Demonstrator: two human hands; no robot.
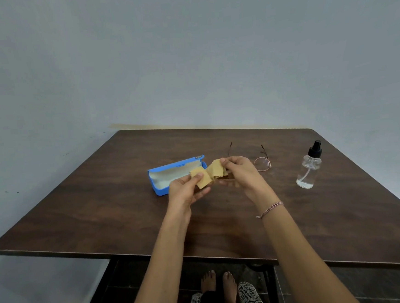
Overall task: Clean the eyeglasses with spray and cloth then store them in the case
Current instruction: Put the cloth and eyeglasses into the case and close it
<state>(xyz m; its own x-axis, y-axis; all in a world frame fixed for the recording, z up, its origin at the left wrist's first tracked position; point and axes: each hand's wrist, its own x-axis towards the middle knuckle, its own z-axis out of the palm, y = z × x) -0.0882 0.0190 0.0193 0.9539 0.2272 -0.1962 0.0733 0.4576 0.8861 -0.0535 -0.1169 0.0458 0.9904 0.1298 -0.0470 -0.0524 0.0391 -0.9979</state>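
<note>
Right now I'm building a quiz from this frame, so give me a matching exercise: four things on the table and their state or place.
Things:
1. case
2. cloth
3. eyeglasses
4. spray bottle

States:
A. standing upright at the right
B. held between both hands
C. lying open, blue
D. lying on the table with arms unfolded

Pairs: 1-C, 2-B, 3-D, 4-A

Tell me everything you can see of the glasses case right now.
The glasses case is a blue hard-shell box with a pale lining, lying open on the dark wooden table, lid tipped back, and the part that shows looks empty. The left hand, holding the tan cloth with the right hand, hides its near right end; contact is unclear.
</note>
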